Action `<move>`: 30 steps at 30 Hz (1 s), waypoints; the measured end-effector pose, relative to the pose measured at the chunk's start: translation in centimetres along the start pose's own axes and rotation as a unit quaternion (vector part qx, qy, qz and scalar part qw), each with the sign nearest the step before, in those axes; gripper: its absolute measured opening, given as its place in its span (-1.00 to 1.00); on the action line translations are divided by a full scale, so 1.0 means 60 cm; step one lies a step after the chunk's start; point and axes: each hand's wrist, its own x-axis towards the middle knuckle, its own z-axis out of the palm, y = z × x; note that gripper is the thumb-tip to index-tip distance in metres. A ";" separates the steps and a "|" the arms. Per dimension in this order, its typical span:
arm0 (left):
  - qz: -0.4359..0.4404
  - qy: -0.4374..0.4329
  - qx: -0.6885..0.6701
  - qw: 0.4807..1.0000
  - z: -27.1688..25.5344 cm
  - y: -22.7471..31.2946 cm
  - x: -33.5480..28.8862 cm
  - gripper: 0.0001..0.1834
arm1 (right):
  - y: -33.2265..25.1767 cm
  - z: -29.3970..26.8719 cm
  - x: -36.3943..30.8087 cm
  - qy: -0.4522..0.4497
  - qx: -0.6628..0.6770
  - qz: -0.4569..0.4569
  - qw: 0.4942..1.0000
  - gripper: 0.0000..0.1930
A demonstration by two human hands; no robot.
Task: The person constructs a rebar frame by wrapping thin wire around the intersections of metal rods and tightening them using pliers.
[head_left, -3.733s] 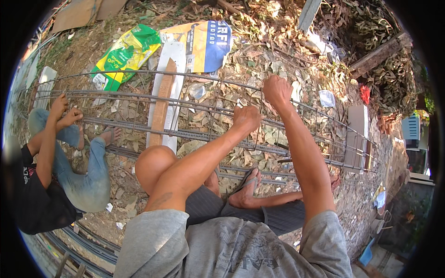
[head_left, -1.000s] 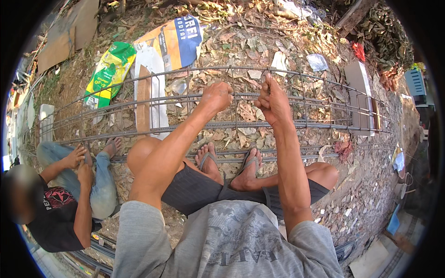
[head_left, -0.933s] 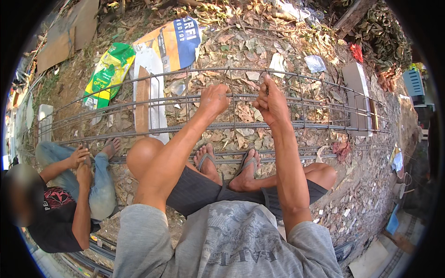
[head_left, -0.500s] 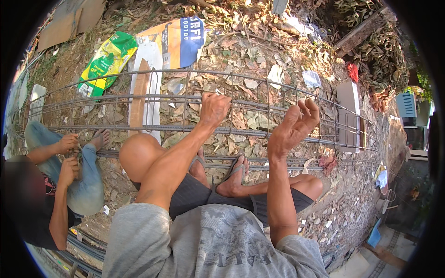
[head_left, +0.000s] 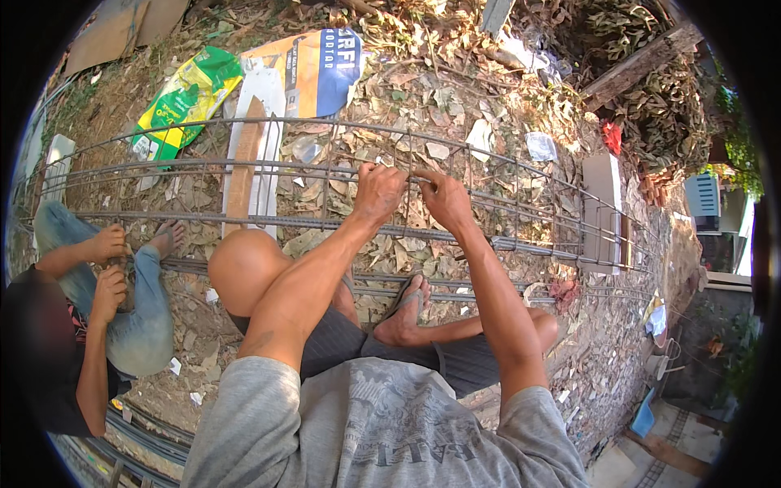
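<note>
A long cage of steel rebar with thin cross ties stretches from left to right in front of my knees. My left hand is closed around its middle bar. Close beside it, my right hand has its fingers bent and pinched together at a cross tie near the same bar. Whatever lies between those right fingertips is too small to make out.
A white-grey block props the cage at the right, and a wooden board lies under it at the left. Empty-looking bags, a green-yellow one among them, lie beyond. A co-worker squats at the left.
My right hand has swung left from over the cage's right part, its spread fingers now pinched, and come beside my left hand. The left hand keeps its hold on the bar.
</note>
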 end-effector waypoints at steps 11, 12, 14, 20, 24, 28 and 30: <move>0.011 -0.001 0.019 1.000 0.004 0.001 0.001 -0.95 | 0.008 0.007 0.002 0.036 -0.015 -0.071 0.997 -0.80; 0.014 0.000 0.016 1.000 0.006 0.006 0.004 -0.95 | 0.019 0.004 0.004 0.025 -0.034 -0.073 0.996 -0.81; 0.015 0.018 0.005 1.000 0.004 0.003 0.000 -0.94 | 0.005 -0.002 0.008 0.012 -0.047 -0.079 0.996 -0.83; 0.020 0.023 -0.004 1.000 0.003 0.003 -0.002 -0.95 | -0.007 0.007 0.000 0.042 -0.053 -0.073 0.995 -0.80; 0.012 -0.015 0.010 1.000 0.002 0.001 0.001 -0.93 | -0.025 0.027 0.002 0.051 -0.073 -0.017 0.996 -0.77; 0.011 -0.016 0.020 1.000 0.002 -0.006 0.000 -0.92 | -0.030 0.026 -0.024 0.032 -0.082 0.014 0.996 -0.83; 0.008 -0.014 0.023 1.000 0.006 -0.012 0.000 -0.89 | -0.023 0.036 -0.028 -0.023 -0.113 0.043 0.992 -0.77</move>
